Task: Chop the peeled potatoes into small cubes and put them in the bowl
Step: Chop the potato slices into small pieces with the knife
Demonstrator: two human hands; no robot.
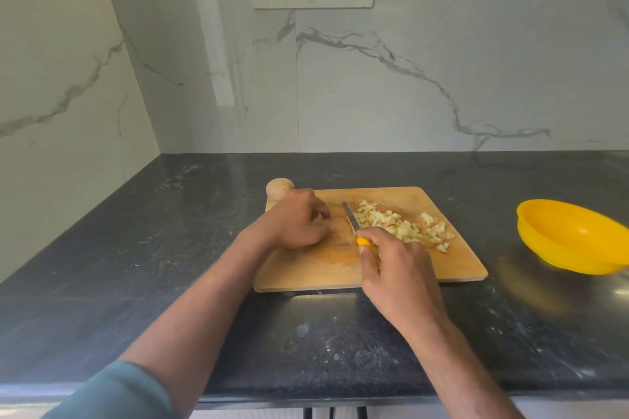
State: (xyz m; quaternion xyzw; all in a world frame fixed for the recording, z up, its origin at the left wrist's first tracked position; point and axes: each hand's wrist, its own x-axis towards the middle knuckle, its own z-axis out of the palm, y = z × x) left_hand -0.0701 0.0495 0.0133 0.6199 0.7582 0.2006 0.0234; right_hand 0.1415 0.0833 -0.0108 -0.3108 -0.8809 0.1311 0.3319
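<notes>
On the flat wooden cutting board, a potato piece is covered by the curled left hand. Just right, a yellow-handled knife is gripped by the right hand, blade pointing away. Small pale potato cubes are piled further right. The round yellow plastic bowl is kept far right, nearest the right hand.

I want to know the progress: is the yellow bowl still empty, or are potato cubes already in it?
Empty as far as visible: the yellow bowl shows only bare inside; the potato cubes lie on the cutting board.
</notes>
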